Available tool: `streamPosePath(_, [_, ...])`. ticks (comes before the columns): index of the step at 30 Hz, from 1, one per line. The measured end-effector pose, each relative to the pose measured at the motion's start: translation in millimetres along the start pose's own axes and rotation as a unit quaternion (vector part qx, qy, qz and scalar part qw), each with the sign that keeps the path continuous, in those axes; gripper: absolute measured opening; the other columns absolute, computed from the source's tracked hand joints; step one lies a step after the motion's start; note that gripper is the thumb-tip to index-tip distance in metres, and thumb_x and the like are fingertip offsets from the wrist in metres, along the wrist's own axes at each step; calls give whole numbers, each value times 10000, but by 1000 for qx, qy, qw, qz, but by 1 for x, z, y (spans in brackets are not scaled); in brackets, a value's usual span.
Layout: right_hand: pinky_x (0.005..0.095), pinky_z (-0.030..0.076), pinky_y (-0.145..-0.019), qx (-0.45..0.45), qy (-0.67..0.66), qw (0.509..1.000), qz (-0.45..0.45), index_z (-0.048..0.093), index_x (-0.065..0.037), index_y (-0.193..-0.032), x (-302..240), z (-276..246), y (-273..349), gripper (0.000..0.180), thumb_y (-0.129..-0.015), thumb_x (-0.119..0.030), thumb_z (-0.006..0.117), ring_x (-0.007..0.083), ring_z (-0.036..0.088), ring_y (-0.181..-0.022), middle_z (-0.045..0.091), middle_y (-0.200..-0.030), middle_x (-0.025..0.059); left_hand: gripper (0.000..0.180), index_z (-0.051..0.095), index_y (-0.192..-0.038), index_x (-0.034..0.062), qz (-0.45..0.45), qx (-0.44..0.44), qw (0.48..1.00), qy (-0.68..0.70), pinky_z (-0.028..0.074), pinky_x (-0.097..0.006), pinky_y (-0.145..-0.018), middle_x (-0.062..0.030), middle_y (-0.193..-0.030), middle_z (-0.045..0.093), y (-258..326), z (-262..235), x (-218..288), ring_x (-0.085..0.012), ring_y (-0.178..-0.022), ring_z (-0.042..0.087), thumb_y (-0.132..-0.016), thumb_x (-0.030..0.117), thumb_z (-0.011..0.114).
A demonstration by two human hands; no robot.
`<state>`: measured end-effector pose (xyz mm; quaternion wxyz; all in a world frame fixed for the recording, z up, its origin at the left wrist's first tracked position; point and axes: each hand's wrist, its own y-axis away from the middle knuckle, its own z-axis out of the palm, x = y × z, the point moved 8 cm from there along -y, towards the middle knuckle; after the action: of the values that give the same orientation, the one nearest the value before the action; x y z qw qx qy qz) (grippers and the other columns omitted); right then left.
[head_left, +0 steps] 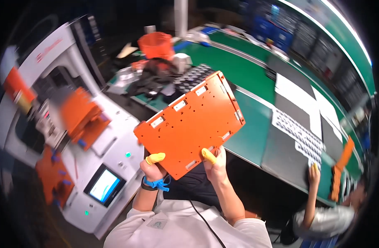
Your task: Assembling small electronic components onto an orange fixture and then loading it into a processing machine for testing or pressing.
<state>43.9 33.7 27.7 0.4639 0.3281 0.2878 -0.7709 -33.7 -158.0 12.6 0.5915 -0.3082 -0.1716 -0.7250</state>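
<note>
Both my hands hold up a flat orange rectangular plate [193, 122] with small white tabs along its edges and many little holes. My left hand [154, 165] grips its lower left edge, a yellow finger cot on one finger and a blue band on the wrist. My right hand [214, 162] grips the lower edge further right, also with a yellow finger cot showing. The plate is tilted, its far corner rising to the right over the green table [247, 136].
A white machine [73, 124] with a small lit screen [103, 186] and orange fixtures stands at left. An orange bin [156, 44] and dark clutter sit behind the plate. Black and white trays [299, 120] lie on the table. Another person's hand [314, 173] reaches at lower right.
</note>
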Motion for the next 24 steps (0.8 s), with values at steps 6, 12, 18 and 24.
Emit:
streamPosePath(6, [299, 587, -874, 89, 42, 995, -11, 504, 26, -1350, -84, -118, 11, 458, -938, -86, 670, 186, 688, -1080, 657, -1245, 124, 844, 459, -1453, -3, -185, -261, 947, -22, 428, -397, -1105, -106, -1425, 557, -27, 49, -108, -237, -1314, 546, -788, 354, 837])
streamPosePath(12, [260, 536, -880, 141, 86, 985, 42, 571, 48, -1268, -94, -179, 8, 386, -934, -125, 657, 127, 679, -1005, 679, -1161, 98, 549, 631, -1178, -31, -204, -359, 899, -148, 546, -277, -902, -45, -1089, 703, -48, 77, -152, -127, -1012, 669, -719, 76, 915])
streamPosePath(18, [286, 567, -758, 209, 73, 973, 72, 621, 32, -1138, -90, -210, -41, 320, -973, -243, 621, 139, 701, -837, 707, -1005, 95, 439, 668, -1126, -47, -163, -333, 892, -259, 564, -285, -866, -68, -1014, 735, -74, 98, -169, -124, -945, 693, -786, 131, 879])
streamPosePath(24, [317, 582, -790, 291, 225, 930, 24, 561, 16, -1291, -104, -242, -57, 374, -1012, -230, 599, 157, 678, -986, 673, -1154, 109, 442, 738, -1053, -33, -97, -309, 863, -388, 533, -335, -884, -90, -1047, 727, -102, 107, -185, -181, -952, 667, -722, 200, 918])
